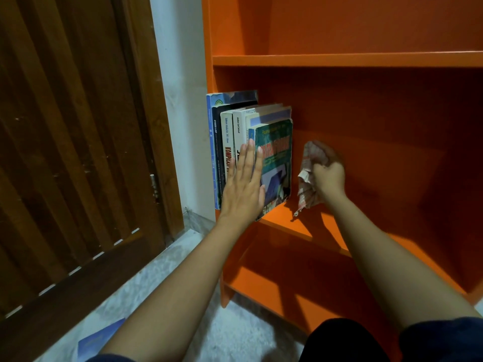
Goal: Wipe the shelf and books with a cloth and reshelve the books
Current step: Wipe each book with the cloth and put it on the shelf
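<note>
I'm pressing my left grip [243,184], fingers flat and clasping nothing, against the books [227,142] standing at the nine o'clock end of the middle shelf [282,218]. My right grip [328,173] is clutching the crumpled cloth [308,184] at three o'clock of the green book [275,155], which is splaying outward. Easing my press too soon is probably risking it toppling floorward.

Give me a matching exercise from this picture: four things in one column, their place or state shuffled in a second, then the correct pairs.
Things
1. left hand
2. cloth
3. green book
4. tall blue book

Place or state
A. leftmost in the standing row
B. bunched in the right hand
C. rightmost in the standing row
D. fingers straight, flat against the book spines

Pairs: 1-D, 2-B, 3-C, 4-A
</note>
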Demonstrator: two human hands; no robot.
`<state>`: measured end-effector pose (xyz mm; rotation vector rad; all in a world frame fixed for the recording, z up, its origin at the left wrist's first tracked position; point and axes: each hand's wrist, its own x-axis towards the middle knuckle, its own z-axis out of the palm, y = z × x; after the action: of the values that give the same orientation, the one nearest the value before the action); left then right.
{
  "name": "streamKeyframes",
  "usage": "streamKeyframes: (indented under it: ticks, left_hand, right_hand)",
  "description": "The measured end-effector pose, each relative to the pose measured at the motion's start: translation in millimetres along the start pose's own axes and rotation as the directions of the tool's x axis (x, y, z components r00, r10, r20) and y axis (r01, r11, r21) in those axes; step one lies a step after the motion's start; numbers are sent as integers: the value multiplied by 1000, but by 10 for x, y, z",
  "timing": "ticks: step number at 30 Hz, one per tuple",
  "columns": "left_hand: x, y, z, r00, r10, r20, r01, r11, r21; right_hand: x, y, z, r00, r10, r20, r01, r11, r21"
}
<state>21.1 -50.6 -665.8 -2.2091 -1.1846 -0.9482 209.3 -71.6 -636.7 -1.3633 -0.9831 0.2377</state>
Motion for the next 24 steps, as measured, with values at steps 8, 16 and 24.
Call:
streamKeyframes:
  ticks: [8, 16, 24]
  left_hand:
    - [-3, -31, -118, 999, -7, 36, 9, 998, -62]
    - [-15, -48, -206, 998, -9, 69, 16, 995, -103]
    - [6, -162, -485, 997, -4, 77, 21, 976, -216]
  right_hand:
    - [-375, -32, 123, 992, -80, 96, 85, 996, -40]
    - [-402, -52, 173, 991, -77, 110, 80, 996, -26]
    - [-405, -339, 135, 993, -109, 35, 111, 991, -80]
